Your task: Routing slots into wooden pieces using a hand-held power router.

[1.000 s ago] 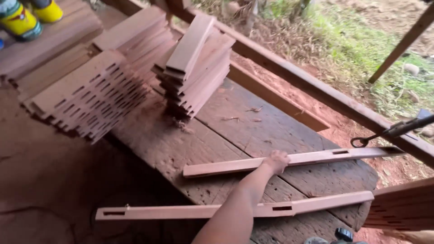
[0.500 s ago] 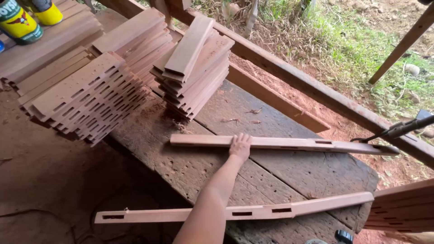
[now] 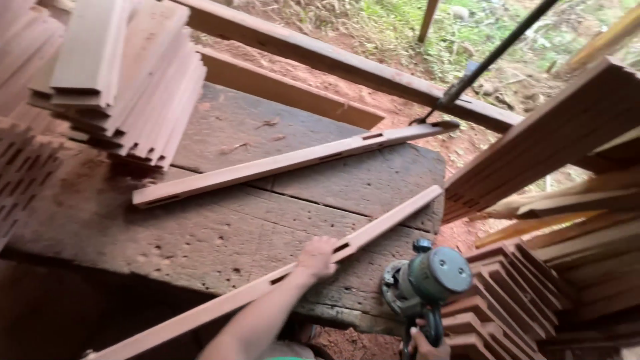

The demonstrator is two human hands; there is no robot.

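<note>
In the head view, the left hand [image 3: 317, 257] is closing over a long slotted wooden strip [image 3: 373, 230] lying diagonally across the worn workbench [image 3: 220, 233]. The right hand [image 3: 427, 343] is gripping a green router [image 3: 427, 280] by its handle at the bench edge. A second slotted strip [image 3: 287, 162] is lying farther back, beside stacked slats [image 3: 127, 80].

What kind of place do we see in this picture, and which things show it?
Probably an open-sided woodworking shed. Stacks of cut wooden pieces stand on a worn plank workbench; the right hand holds a power router, and grass lies just beyond.
</note>
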